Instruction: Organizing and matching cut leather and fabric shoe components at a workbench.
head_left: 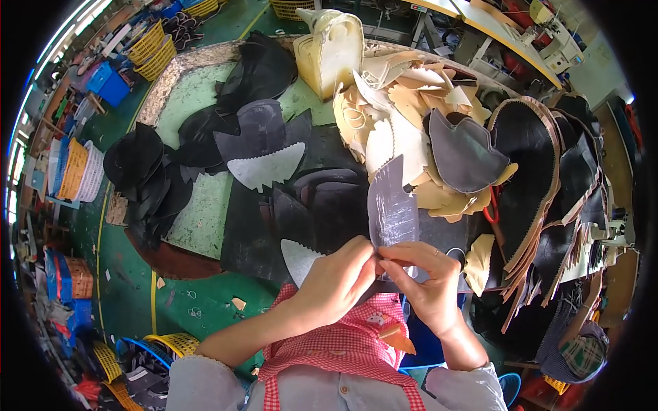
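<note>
My left hand (332, 279) and my right hand (430, 279) meet in front of my apron. Both have fingers pinched together at the near end of a dark leather piece (393, 209) with a shiny face, which stands up away from me. Between the fingertips, the exact grip is hidden. Just left of it lie a stack of black leather pieces (329, 198) and a grey piece with a zigzag edge (298, 259). Farther back, a black cut piece (264, 130) overlaps another grey zigzag-edged piece (266, 166).
Cream leather pieces (391, 140) pile up behind, with a black shaped piece (465, 152) on top. A yellowed plastic container (339, 58) stands at the back. Red-handled scissors (491, 209) lie right, beside large black pieces (524, 164). More black pieces (140, 161) lie left.
</note>
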Demonstrator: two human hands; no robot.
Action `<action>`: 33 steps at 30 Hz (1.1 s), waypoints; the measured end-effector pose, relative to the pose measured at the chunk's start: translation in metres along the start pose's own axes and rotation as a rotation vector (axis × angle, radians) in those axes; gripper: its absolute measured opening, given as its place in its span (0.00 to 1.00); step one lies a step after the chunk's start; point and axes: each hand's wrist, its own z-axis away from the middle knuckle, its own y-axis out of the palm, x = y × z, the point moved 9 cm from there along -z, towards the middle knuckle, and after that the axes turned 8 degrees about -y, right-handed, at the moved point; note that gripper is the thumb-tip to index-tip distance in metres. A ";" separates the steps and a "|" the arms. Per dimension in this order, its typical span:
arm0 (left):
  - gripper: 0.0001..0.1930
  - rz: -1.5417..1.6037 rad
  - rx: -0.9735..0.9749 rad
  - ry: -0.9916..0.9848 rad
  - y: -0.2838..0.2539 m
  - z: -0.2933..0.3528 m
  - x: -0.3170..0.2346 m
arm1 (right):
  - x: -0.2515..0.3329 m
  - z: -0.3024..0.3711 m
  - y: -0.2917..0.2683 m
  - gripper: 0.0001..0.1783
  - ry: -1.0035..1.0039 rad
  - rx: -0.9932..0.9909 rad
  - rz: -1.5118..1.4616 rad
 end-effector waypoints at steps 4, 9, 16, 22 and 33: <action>0.11 0.636 0.372 -0.082 0.018 0.003 0.014 | -0.043 -0.003 -0.017 0.04 0.285 -0.108 -0.374; 0.22 0.412 0.246 -0.260 0.013 -0.012 0.023 | -0.022 0.000 0.019 0.07 0.156 0.150 -0.458; 0.14 0.413 0.170 0.060 0.014 -0.004 -0.001 | 0.004 -0.013 0.006 0.17 -0.173 0.064 0.023; 0.17 0.737 0.356 -0.191 -0.008 -0.006 0.032 | -0.044 -0.015 -0.025 0.13 0.160 -0.142 -0.487; 0.15 0.959 -0.008 -0.230 -0.025 -0.031 0.021 | -0.043 0.004 -0.028 0.11 0.183 -0.338 -0.992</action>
